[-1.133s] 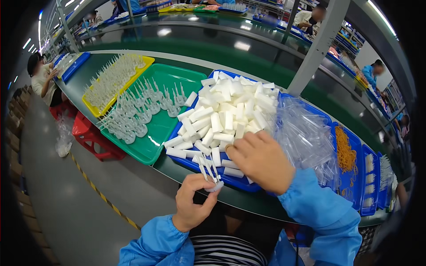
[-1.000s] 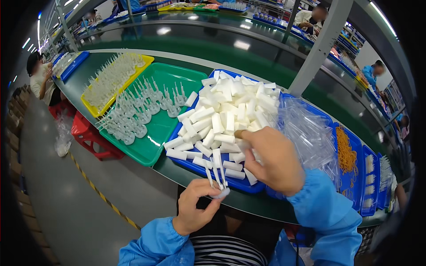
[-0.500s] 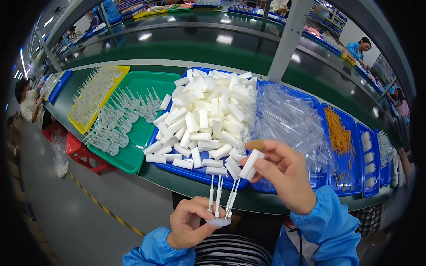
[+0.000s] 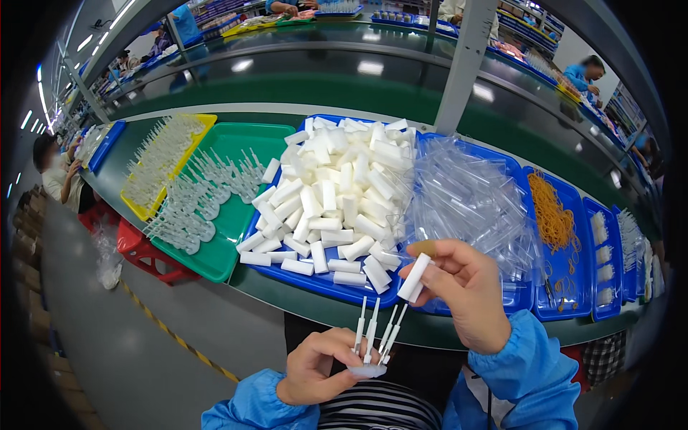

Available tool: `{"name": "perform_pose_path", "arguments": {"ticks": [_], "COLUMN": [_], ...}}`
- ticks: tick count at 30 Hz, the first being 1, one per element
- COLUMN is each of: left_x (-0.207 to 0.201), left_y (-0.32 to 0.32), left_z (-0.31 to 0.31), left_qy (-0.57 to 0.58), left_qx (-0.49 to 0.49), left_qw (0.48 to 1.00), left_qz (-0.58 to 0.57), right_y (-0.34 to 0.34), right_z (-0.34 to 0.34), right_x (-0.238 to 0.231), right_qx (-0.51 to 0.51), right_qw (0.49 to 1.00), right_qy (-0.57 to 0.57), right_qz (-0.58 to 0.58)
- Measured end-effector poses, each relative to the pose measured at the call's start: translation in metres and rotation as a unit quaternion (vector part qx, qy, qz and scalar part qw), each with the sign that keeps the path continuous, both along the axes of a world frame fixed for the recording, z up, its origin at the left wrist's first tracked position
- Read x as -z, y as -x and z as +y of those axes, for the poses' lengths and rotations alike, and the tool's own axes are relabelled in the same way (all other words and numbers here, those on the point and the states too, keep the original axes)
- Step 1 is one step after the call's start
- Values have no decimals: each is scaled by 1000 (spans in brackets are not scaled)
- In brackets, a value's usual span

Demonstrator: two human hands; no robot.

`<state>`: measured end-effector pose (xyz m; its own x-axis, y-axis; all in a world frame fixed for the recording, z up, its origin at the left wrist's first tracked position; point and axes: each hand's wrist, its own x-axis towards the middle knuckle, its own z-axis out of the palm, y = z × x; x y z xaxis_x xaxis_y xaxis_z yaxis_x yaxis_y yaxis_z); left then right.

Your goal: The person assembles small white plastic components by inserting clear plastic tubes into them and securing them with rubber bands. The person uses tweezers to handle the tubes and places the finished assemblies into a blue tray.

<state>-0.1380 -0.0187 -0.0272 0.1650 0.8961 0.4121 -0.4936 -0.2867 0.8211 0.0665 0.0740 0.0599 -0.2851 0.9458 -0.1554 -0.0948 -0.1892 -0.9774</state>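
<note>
While the left hand (image 4: 315, 373) pinches a fan of thin white stems (image 4: 373, 333) at their clear base, the right hand (image 4: 466, 290) grips one white cap (image 4: 414, 279) between thumb and fingers, cap mouth just over the stem at 2 o'clock in the fan. Cap heap in the blue tray (image 4: 315, 281) sits at 11 o'clock from the hands; clear sleeves (image 4: 466, 193) at 1. Risk: stems splay, so the cap likely catches two tips or bends one if it arrives tilted. Loose pinch could drop the bunch.
</note>
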Motion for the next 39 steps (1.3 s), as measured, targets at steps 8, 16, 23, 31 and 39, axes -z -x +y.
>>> {"name": "perform_pose_path", "arguments": {"ticks": [8,16,23,31,39], "left_x": [-4,3,4,30,35], "left_y": [-4,-8,6,31,42], "left_z": [-2,4,5,21,26], "left_qy": [4,-37,-32,8,-6], "left_qx": [-36,-127,-112,-389,-414], "left_qw": [999,990,993,915,900], "left_qz": [-3,55,-22,104,136], "right_y": [0,12,26,98,118], "right_z": [-14,-51,-30,76,100], "right_x": [-1,-2,-14,-15,10], "right_qx": [-83,-41,-133,-173,-223], "right_qw": [996,982,948,636,499], "right_qy": [-35,-152,-220,-609,-630], "right_qz": [-24,-99,-187,-441,-551]}}
